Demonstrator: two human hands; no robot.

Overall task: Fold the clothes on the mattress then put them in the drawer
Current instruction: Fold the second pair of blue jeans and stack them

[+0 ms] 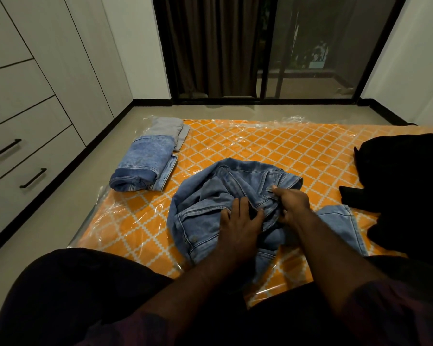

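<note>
Crumpled light blue jeans (210, 196) lie in the middle of the orange patterned mattress (273, 146), which is wrapped in clear plastic. My left hand (238, 221) rests on the denim with fingers spread and the thumb hooked into the fabric. My right hand (290, 203) pinches the waistband between thumb and curled fingers. Folded blue jeans (145, 163) lie at the mattress's left edge, with a folded grey garment (168, 127) just behind them. A pile of black clothes (405, 176) sits at the right.
White drawers with black handles (23, 151) line the left wall, all closed. A strip of grey floor (60, 208) runs between them and the mattress. Dark curtains (218, 46) and a glass door (310, 58) stand beyond. My knees in dark trousers (73, 295) fill the foreground.
</note>
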